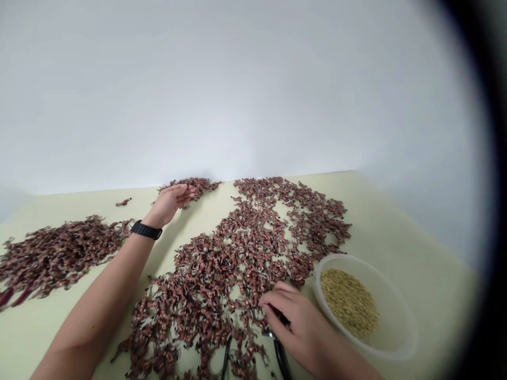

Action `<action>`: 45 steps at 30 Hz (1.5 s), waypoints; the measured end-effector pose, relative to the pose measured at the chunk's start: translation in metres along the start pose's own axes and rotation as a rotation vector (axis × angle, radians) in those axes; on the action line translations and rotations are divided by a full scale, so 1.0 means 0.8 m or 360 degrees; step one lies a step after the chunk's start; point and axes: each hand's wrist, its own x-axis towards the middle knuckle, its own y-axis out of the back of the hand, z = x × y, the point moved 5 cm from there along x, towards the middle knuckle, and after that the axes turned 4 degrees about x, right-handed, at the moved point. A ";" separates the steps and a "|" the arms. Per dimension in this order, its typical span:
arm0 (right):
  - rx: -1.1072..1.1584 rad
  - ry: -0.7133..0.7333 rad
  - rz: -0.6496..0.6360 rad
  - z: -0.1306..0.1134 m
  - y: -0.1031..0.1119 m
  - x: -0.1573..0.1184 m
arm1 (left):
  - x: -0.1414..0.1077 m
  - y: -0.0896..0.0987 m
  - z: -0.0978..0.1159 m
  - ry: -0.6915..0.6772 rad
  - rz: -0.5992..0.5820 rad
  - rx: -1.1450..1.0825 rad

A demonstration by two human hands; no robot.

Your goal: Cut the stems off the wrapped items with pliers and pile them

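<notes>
Clumps of reddish-brown pieces [237, 253], flecked with black, lay over much of a pale green table [415, 295] whose far edge met a white wall [237, 79]. The largest spread formed a loose, gappy net running from near the far edge down to the near edge. A separate dense heap [55, 253] sat at the left edge, with a stray bit [123, 201] beyond it, and a small clump [190, 186] lay by the far edge. The left hand [170, 203], a black watch [146, 230] on its wrist, was open with the fingers loosely extended, and its fingertips [190, 191] reached the small clump, with nothing visibly held. The right hand [295, 322] lay toward the near right corner, at the edge of the large spread, with its fingers curled over a black-handled tool [282, 354], possibly scissors, partly hidden among the pieces. Whether those fingers were gripping it, I could not tell. Just to the right of that hand stood a translucent plastic bowl [396, 316] holding tan grains [348, 303], its rim almost touching the spread.
</notes>
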 end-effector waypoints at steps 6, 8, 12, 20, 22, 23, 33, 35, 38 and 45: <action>0.0017 0.0006 -0.0006 0.002 -0.002 0.000 | 0.003 0.021 0.002 -0.0111 0.0189 0.0062; 0.0022 -0.0002 -0.0014 0.002 -0.003 -0.001 | 0.001 0.023 0.007 -0.0142 0.0249 0.0073; 0.0019 -0.0006 -0.0017 0.003 -0.003 -0.002 | -0.006 0.019 0.015 -0.0167 0.0227 -0.0001; -0.0003 0.0002 -0.0031 0.002 -0.003 -0.003 | -0.015 0.011 0.007 -0.0158 0.0142 0.0166; -0.0005 0.0004 -0.0027 0.002 -0.003 -0.003 | -0.018 0.011 0.005 -0.0172 0.0142 0.0274; -0.0005 0.0008 -0.0022 0.003 -0.003 -0.003 | -0.019 0.010 0.005 -0.0191 0.0141 0.0340; -0.0021 0.0013 -0.0028 -0.002 0.000 -0.001 | -0.059 -0.047 0.019 -0.0476 -0.0653 0.1417; -0.0027 0.0014 -0.0026 -0.002 0.000 -0.001 | -0.068 -0.059 0.015 -0.0467 -0.0826 0.1453; -0.0025 0.0032 -0.0010 -0.002 0.000 -0.002 | -0.078 -0.071 0.010 -0.0430 -0.0954 0.1444; -0.0021 0.0044 -0.0021 -0.002 0.000 -0.001 | -0.094 -0.102 -0.003 -0.0423 -0.0942 0.1483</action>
